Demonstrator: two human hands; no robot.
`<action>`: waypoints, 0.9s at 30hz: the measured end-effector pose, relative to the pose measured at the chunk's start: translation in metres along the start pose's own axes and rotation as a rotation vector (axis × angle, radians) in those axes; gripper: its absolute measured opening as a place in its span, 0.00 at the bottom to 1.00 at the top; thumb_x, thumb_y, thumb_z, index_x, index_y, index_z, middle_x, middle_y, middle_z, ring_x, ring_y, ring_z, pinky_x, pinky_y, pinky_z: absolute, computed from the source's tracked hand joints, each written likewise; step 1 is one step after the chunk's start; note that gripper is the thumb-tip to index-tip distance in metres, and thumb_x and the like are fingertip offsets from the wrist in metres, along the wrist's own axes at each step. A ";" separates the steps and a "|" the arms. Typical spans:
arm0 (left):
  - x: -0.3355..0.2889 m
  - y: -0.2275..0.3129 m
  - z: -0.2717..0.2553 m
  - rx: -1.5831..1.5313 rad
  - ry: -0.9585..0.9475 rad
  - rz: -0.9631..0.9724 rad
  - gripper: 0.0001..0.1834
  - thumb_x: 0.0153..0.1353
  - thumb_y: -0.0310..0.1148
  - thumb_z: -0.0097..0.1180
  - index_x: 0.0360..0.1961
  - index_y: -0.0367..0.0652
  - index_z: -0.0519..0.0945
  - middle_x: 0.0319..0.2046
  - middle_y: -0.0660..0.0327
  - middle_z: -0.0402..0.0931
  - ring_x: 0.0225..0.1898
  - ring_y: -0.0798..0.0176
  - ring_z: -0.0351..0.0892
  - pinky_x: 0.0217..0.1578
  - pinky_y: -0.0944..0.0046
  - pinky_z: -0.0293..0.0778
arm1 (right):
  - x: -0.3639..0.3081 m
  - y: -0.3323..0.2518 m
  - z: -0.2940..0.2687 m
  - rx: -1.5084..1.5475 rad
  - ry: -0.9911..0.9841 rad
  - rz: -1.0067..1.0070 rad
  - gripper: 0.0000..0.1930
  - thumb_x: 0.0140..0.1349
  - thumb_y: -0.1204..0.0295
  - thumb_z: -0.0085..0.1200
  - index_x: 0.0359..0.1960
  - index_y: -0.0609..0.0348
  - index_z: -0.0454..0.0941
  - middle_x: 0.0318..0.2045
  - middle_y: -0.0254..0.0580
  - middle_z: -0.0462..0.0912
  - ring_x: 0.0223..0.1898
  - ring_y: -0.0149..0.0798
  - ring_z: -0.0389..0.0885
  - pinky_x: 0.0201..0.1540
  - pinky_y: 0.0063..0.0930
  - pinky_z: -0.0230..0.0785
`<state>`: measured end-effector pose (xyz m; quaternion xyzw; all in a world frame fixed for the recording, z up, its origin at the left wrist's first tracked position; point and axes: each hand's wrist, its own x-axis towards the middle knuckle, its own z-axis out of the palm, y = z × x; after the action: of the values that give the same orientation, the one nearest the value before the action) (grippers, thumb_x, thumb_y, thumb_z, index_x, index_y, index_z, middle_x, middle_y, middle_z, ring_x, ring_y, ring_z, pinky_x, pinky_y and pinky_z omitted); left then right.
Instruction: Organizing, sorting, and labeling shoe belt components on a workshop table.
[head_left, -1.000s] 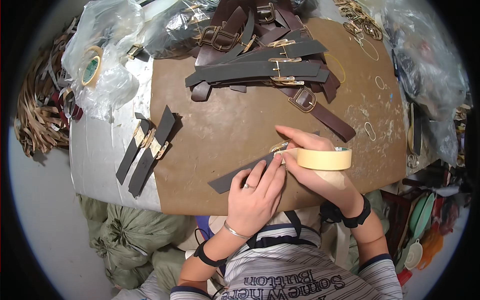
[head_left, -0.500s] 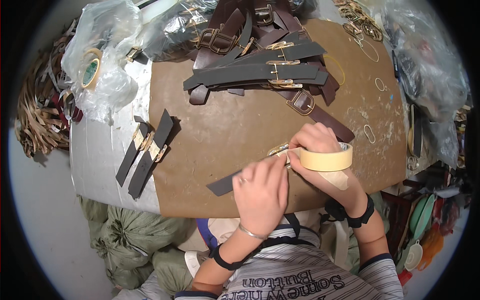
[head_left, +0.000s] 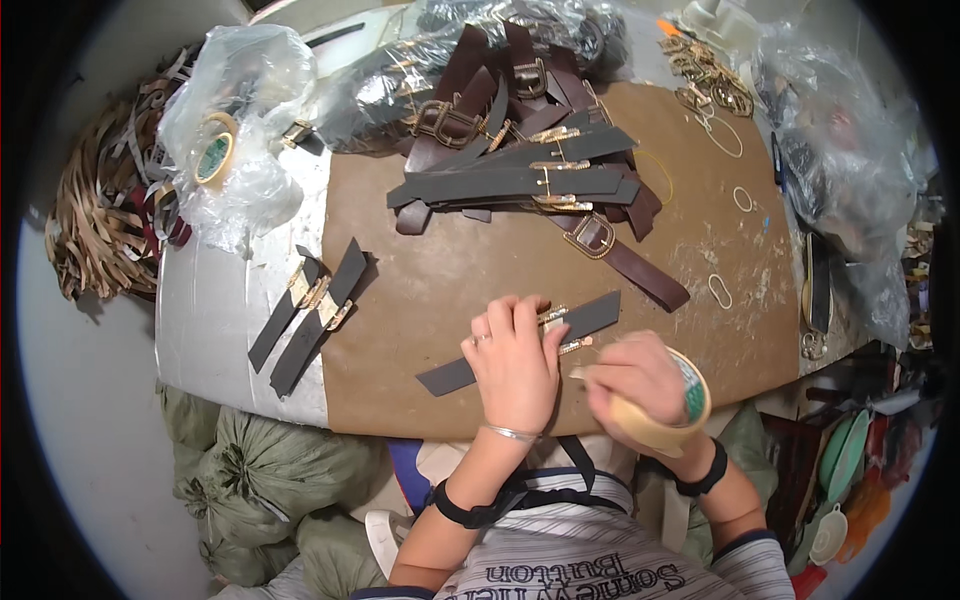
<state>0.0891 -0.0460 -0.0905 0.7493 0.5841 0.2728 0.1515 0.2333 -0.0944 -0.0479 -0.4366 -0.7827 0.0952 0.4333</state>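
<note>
A short black belt strap with a gold, rhinestone-like buckle lies slanting near the table's front edge. My left hand presses on its middle, fingers over the strap and thumb along the buckle, with pale tape partly showing beneath. Just to the right, my right hand is closed and a little blurred, apart from the strap. A roll of masking tape hangs round this hand, and a small pale bit of tape shows at its fingertips. Two black straps with gold buckles and tape lie side by side at the left.
A pile of black and brown belts covers the table's far middle. Plastic bags flank it, one with a tape roll on top. Rubber bands and buckles lie at the right. Green sacks stand below the left edge.
My right hand has drawn back from the strap toward me, and the tape roll has tipped over. My left hand has shifted onto the buckle. The strap's right end now shows.
</note>
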 end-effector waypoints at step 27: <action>0.155 -0.013 -0.007 0.234 -0.332 0.514 0.26 0.49 0.33 0.67 0.53 0.48 0.78 0.50 0.60 0.75 0.56 0.54 0.73 0.55 0.54 0.68 | -0.067 -0.047 -0.041 0.808 0.180 1.043 0.31 0.56 0.80 0.62 0.64 0.66 0.71 0.34 0.32 0.82 0.35 0.20 0.74 0.38 0.15 0.66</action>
<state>0.1009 0.1051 -0.0557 0.9188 0.3706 0.1071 0.0836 0.2524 -0.1836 -0.0384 -0.5677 -0.3326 0.5412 0.5238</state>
